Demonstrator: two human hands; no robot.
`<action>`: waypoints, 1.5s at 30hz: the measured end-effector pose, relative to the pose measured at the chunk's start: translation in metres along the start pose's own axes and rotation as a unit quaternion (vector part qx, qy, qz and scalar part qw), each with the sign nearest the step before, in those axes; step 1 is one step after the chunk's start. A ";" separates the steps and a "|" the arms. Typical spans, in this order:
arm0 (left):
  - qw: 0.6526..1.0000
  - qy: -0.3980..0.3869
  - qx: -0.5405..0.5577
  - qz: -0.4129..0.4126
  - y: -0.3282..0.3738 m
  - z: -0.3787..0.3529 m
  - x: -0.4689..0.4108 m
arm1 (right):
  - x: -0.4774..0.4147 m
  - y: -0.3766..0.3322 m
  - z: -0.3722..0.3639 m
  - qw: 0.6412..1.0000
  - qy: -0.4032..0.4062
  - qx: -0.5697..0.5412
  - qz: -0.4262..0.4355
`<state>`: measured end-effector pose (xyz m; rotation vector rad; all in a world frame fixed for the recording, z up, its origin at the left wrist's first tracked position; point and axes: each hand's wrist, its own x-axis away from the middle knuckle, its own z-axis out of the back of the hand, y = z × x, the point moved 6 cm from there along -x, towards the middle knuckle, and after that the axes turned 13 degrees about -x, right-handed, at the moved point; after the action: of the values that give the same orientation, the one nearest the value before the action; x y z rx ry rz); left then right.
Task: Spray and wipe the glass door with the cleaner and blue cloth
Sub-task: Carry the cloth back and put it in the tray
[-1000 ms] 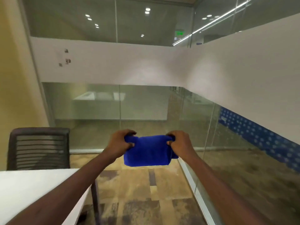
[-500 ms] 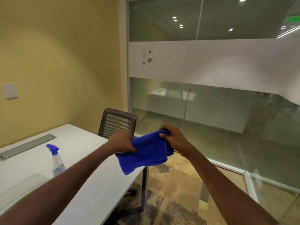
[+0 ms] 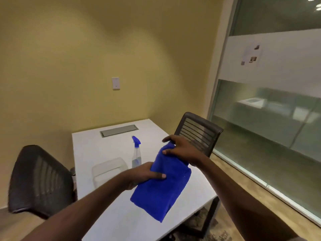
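Holding a folded blue cloth (image 3: 163, 186) up over a white table (image 3: 107, 214) with both hands. Left hand (image 3: 147, 174) clamped on the cloth's left edge around the middle, thumb lying across the front. Right hand (image 3: 182, 148) pinching the top end, fingers curled over it, thumb pressed on the near side. Cloth hanging tilted, lower corner pointing down toward the tabletop, can't tell if it's actually touching. Just behind the cloth and the left hand, standing upright on the table: a clear spray bottle (image 3: 136, 153) with a blue trigger head, not touched by either hand. Beside it to the left, a clear plastic container (image 3: 109, 171), partly hidden by the left forearm. Grey cable tray (image 3: 119, 130) set into the far end of the table. Dark mesh-back chair (image 3: 198, 134) on the right side, another dark chair (image 3: 40, 180) on the left. Glass wall (image 3: 271, 119) with a frosted band way off to the right, well apart from the cloth. Yellow wall behind with a white wall plate (image 3: 115, 83).
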<state>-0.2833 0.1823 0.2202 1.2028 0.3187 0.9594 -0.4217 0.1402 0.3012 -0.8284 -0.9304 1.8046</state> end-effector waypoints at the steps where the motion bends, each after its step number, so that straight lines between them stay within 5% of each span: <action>1: 1.000 0.013 0.013 -0.002 -0.010 0.012 0.001 | -0.019 0.002 -0.011 1.000 0.000 -0.001 -0.004; 6: 0.992 0.089 0.087 -0.021 -0.053 0.091 0.003 | -0.114 0.011 -0.058 0.995 0.009 -0.078 -0.060; 9: 0.983 0.141 0.116 -0.035 -0.072 0.143 0.004 | -0.156 0.024 -0.079 0.961 0.046 -0.252 -0.104; 16: 0.953 0.244 0.170 -0.055 -0.129 0.223 0.001 | -0.201 0.066 -0.203 0.849 -0.133 -0.476 -0.187; 24: 0.916 0.358 0.156 0.085 -0.237 0.270 -0.014 | -0.269 0.110 -0.281 0.893 -0.160 -0.395 -0.145; 33: 0.878 0.381 0.157 0.245 -0.354 0.302 -0.046 | -0.335 0.194 -0.360 0.862 -0.231 -0.383 -0.238; 41: 0.831 0.373 -0.118 0.396 -0.420 0.315 -0.071 | -0.359 0.248 -0.409 0.875 -0.288 -0.298 -0.252; 45: 0.808 0.366 -0.224 0.404 -0.431 0.308 -0.083 | -0.358 0.274 -0.427 0.886 -0.307 -0.242 -0.249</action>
<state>0.0704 -0.0963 -0.0705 0.4392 0.1457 2.1234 -0.0506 -0.1666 -0.0902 -0.2277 -1.8706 1.3896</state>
